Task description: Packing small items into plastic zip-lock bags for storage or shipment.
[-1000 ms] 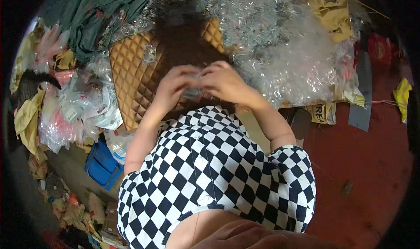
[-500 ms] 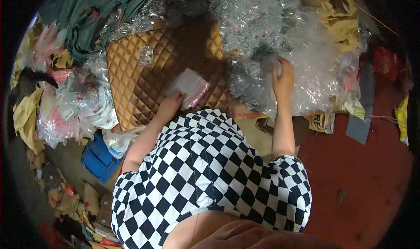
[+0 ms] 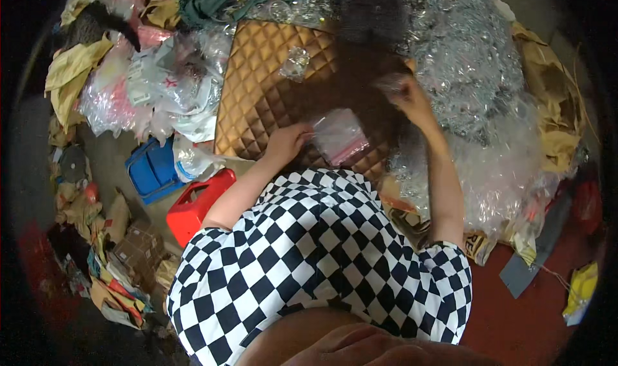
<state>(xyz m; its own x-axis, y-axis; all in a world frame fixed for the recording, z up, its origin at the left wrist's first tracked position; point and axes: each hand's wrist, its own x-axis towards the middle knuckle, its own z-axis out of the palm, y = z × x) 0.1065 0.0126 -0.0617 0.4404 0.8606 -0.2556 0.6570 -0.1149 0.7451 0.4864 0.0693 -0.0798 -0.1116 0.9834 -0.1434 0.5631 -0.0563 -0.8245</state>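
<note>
Bag, clear with pink edge, lies just right of our left hand, pinched by its fingertips; beyond the bag, our right hand grips a blurred clear packet.

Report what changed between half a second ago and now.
The right hand has come back leftward from the clear plastic pile to the right part of the quilted mat; it seems to have picked up a small clear item, blurred. The view itself has shifted. The left hand stays at the pink-edged clear bag; the small packet still lies on the mat.
</note>
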